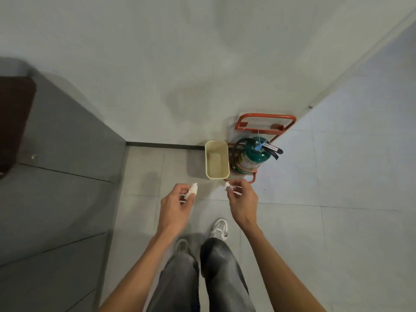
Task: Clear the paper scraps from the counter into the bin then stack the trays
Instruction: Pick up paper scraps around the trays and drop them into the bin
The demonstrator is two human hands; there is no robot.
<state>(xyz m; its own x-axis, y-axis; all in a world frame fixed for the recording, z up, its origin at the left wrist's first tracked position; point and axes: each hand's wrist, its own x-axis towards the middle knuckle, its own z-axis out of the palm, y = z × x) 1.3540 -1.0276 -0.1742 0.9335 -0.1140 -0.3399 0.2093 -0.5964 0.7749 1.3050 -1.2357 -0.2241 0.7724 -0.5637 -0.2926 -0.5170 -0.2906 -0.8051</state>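
Two hands are held out over a tiled floor (337,176), each pinching a wad of white paper. Far and slightly right, the bin (217,159) stands on the floor against the wall (157,64); it is cream, rectangular, open-topped, and looks empty inside. Touching or just beside its right side is a green extinguisher (252,157) with a black hose, seated in an orange stand (265,122) in the corner. Along the left runs a grey cabinet (56,176) with a dark brown top (13,122) at its far end. Nothing lies between the hands and the bin.

Left hand (177,204): fingers curled, gripping a crumpled scrap (192,190) between thumb and fingertips, near and left of the bin. Right hand (242,200): fingers bent, pinching a smaller scrap (227,186) just short of the bin's near rim. Both scraps are white and bunched, with thin ends poking through the fingers.

Below the forearms, grey trousers (202,278) and a white shoe (219,228) are visible, with the right foot forward.
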